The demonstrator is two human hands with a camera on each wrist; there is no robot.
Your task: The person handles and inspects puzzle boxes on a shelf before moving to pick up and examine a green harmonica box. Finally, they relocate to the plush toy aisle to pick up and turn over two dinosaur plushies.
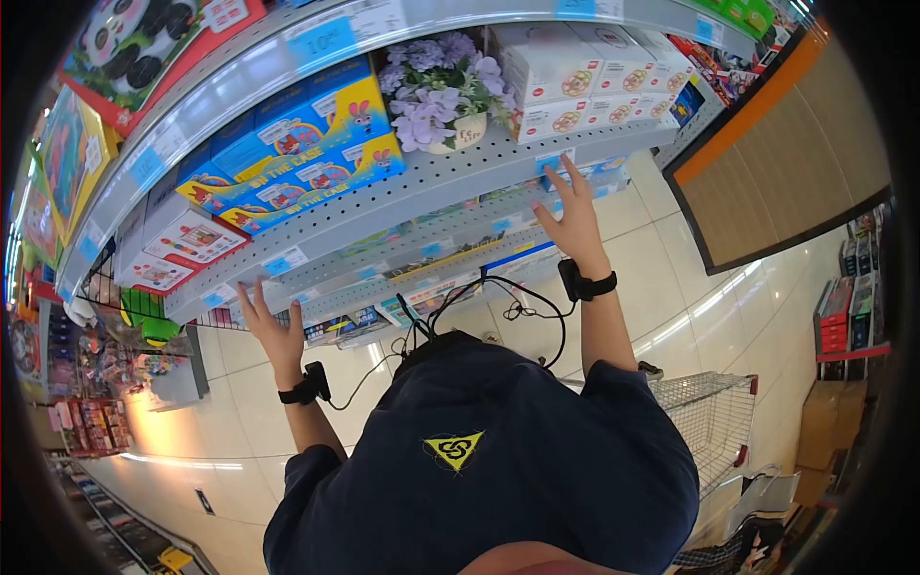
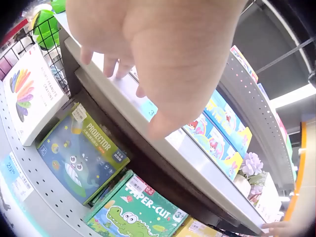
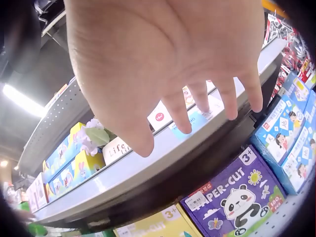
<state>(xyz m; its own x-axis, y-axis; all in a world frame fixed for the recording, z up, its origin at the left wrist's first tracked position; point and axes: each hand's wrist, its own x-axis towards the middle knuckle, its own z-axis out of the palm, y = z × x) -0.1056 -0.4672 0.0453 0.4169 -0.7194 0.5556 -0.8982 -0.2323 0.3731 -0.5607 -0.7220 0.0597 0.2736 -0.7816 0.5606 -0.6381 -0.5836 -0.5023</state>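
Observation:
My left hand (image 1: pixel 278 337) is at the left end of a grey shelf's (image 1: pixel 446 174) front edge, fingers spread and holding nothing. In the left wrist view its fingertips overlap the price-label strip. Further right, my right hand (image 1: pixel 578 222) reaches up to the same edge with its fingers apart, close to a blue price tag (image 3: pixel 190 127). On this shelf stand blue and yellow boxes (image 1: pixel 316 177), a pot of purple flowers (image 1: pixel 446 81) and stacked white boxes (image 1: pixel 565 81). White boxes with a red band (image 1: pixel 182 240) sit nearest my left hand.
Below the edge, a lower shelf holds a projector box (image 2: pixel 81 155), a green paper-cut box (image 2: pixel 136 210) and a purple paper-cut box (image 3: pixel 234 197). A brown panel (image 1: pixel 786 144) stands to the right. Behind me are a wire shopping cart (image 1: pixel 704 417) and tiled floor (image 1: pixel 240 412). Cables hang from my front.

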